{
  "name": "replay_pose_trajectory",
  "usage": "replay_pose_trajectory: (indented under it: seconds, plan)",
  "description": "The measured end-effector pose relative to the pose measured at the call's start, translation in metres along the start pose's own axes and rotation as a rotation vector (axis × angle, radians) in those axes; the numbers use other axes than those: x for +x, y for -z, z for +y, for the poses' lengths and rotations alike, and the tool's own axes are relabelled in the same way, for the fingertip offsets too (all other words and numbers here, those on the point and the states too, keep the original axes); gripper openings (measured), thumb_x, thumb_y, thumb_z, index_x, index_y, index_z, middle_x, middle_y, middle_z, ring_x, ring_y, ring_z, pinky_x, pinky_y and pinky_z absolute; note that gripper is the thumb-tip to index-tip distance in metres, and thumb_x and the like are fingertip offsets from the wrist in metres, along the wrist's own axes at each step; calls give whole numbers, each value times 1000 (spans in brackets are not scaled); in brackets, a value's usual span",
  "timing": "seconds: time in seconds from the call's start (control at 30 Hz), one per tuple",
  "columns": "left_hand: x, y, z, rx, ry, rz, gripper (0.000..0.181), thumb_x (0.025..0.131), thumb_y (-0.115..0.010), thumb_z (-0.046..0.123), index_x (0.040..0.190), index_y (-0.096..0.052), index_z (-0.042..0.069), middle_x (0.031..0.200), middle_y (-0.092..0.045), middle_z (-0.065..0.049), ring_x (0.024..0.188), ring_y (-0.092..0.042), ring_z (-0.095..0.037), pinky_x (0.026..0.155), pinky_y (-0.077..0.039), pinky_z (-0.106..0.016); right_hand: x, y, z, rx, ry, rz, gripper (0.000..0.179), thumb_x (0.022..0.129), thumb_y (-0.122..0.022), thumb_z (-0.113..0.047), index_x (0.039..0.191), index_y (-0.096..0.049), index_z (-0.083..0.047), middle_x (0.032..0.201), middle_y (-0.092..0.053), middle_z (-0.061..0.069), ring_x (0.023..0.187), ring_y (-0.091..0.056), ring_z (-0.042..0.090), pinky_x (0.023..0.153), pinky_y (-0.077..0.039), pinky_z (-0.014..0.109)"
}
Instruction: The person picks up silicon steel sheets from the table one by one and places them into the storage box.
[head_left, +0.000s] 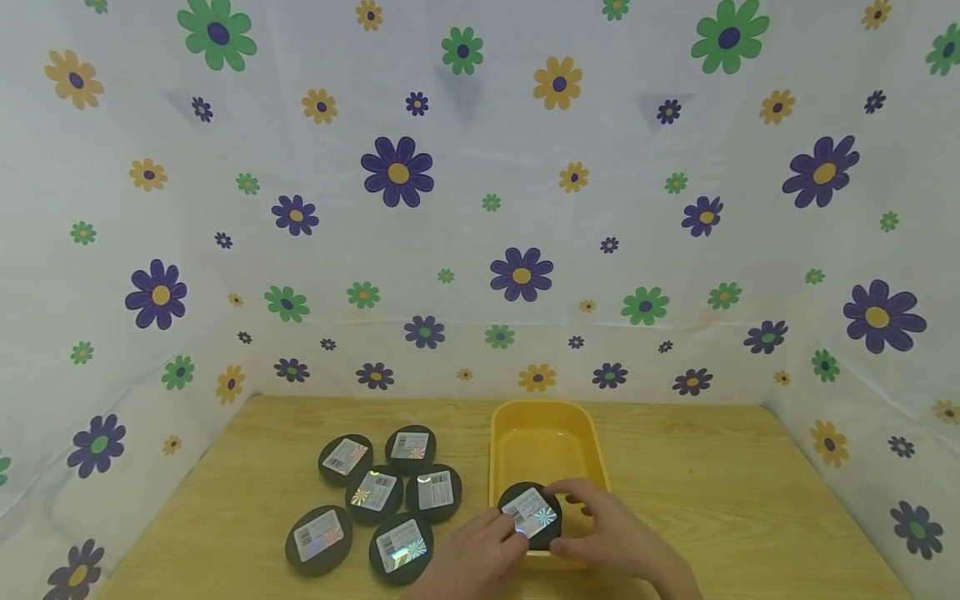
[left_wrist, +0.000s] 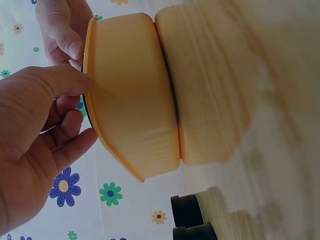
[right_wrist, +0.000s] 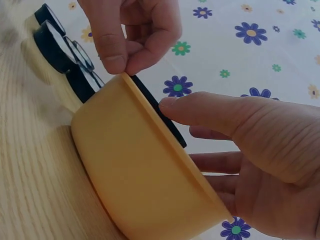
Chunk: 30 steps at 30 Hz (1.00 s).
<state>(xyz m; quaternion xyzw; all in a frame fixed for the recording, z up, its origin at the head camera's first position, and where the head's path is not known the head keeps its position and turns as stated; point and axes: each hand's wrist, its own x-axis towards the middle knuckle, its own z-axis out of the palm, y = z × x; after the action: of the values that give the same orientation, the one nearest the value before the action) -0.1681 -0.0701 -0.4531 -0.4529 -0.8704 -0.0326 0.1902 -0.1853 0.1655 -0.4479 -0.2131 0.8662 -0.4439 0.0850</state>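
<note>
Six discs (head_left: pixel 318 540), one tray (head_left: pixel 536 450); two hands (head_left: pixel 476 557) (head_left: pixel 621 535) hold seventh disc (head_left: pixel 531 517).

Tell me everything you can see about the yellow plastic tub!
The yellow, plastic-looking tub is rectangular with rounded corners, sloping walls and a slim rim. It stands upright on the light wood-grain table. The left hand and right hand hold a round black disc over its near end; the left thumb seems to touch the tub's rim.
</note>
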Motion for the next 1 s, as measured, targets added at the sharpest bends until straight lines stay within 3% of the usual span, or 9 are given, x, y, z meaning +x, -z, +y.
replay_pose_trajectory:
  seconds: [0.27,0.4,0.6,0.8,1.0]
  plan:
    - [0,-3,0,23,-6,22,15,81,-79,20,87,-65,18,85,-58,7,77,-51,-7,69,-43,-18,-6,11,-1,-86,-21,110,62,74,-85,-21,130,-59,-11,136,-58,10,127,-50,37,105,-37,61]
    - [0,-4,0,24,1,22,14,82,-78,19,87,-65,18,85,-59,7,78,-51,-7,69,-44,-18,-7,14,1,-115,-72,136,62,73,-85,-19,129,-60,-13,141,-52,12,130,-47,39,107,-35,62]
    - [-1,-4,1,17,10,15,14,82,-77,20,87,-65,19,85,-58,7,77,-50,-7,69,-43,-18,-10,18,1,-121,-179,146,67,71,-86,-20,132,-59,-16,152,-38,18,132,-43,44,103,-37,65]
    - [0,-2,1,0,19,-4,13,83,-77,20,88,-65,19,85,-59,7,77,-50,-6,69,-43,-17,-15,27,2,-128,-260,134,74,71,-88,-25,137,-56,-17,155,-34,20,133,-42,45,101,-38,66]
    - [-1,-3,1,17,10,12,13,83,-77,20,88,-64,18,85,-59,7,77,-51,-7,69,-44,-19,-21,34,9,-120,-235,68,78,72,-87,-28,140,-51,-12,148,-42,22,126,-49,46,98,-44,61]
